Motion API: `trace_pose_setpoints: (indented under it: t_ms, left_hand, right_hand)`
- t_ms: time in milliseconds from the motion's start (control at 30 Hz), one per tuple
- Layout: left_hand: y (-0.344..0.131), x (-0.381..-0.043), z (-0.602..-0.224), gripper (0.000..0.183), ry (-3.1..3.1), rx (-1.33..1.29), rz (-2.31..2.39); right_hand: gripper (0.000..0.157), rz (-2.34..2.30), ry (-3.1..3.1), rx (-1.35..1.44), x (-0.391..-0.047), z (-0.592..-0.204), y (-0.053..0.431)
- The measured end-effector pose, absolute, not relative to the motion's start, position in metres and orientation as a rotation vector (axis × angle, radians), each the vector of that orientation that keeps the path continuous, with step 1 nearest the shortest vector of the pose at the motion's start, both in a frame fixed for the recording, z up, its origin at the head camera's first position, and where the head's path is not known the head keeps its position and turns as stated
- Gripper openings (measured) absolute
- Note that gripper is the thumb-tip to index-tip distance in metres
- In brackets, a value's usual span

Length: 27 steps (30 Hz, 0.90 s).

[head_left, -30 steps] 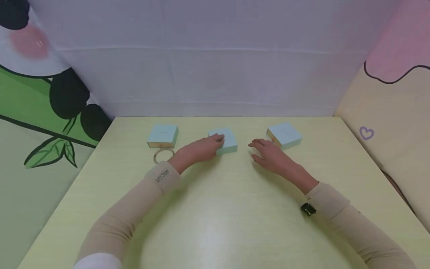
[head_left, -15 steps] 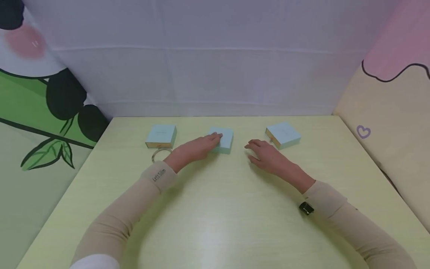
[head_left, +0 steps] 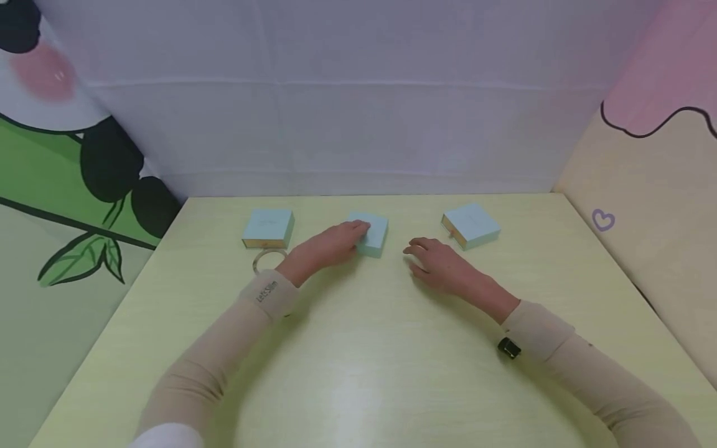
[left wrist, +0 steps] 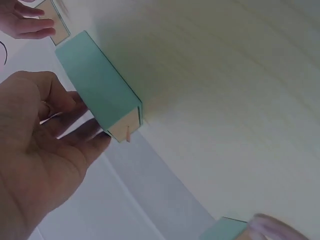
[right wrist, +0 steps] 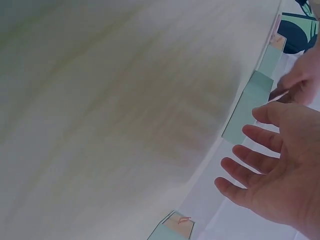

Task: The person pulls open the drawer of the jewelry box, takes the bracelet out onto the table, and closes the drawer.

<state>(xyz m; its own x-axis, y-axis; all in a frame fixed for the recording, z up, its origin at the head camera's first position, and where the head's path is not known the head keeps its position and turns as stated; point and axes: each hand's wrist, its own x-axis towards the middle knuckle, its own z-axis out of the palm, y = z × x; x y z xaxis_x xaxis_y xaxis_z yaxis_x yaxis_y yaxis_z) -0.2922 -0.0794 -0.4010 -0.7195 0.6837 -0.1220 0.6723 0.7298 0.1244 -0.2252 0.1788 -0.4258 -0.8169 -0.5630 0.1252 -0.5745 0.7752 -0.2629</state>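
Note:
A pale blue box [head_left: 374, 234] lies at the back middle of the table. My left hand [head_left: 333, 244] rests its fingertips on the box's top, covering its left part. In the left wrist view, a tan end with a small pull tab shows on this box [left wrist: 100, 82], and the fingers lie against its top without wrapping round it. My right hand [head_left: 439, 264], fingers spread and loosely bent, hovers right of the box and touches nothing. The right wrist view shows that hand [right wrist: 280, 160] apart from the box [right wrist: 248, 110].
Another blue box [head_left: 269, 228] stands at the back left, with a thin beige ring [head_left: 254, 262] before it, partly behind the left wrist. A third blue box [head_left: 472, 225] sits angled at the back right. A pale cloth wall [head_left: 358, 137] borders the table's far edge.
The middle box has turned clockwise under my left fingertips and shifted slightly left. My right hand has drawn slightly left and nearer. The outer boxes and the ring stay in place.

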Motion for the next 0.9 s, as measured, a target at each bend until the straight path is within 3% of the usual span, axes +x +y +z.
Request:
trace_pose_setpoints:
  t_ms: [133, 400, 633, 900]
  left_hand:
    - [-0.06, -0.289, -0.402, 0.023, 2.878, 1.01, 0.113]
    - [-0.029, -0.28, -0.408, 0.059, 3.038, 0.588, -0.104]
    - [-0.014, -0.285, -0.415, 0.063, 3.105, 0.425, -0.204]
    - [-0.01, -0.286, -0.414, 0.056, 3.065, 0.403, -0.194]
  right_hand:
    - [0.035, 0.431, -2.919, 0.931, -0.226, -0.425, 0.177]
    - [0.035, 0.399, -2.907, 0.95, -0.23, -0.423, 0.176]
    - [0.034, 0.38, -2.887, 0.954, -0.232, -0.421, 0.178]
    - [0.034, 0.4, -2.886, 0.945, -0.233, -0.421, 0.18]
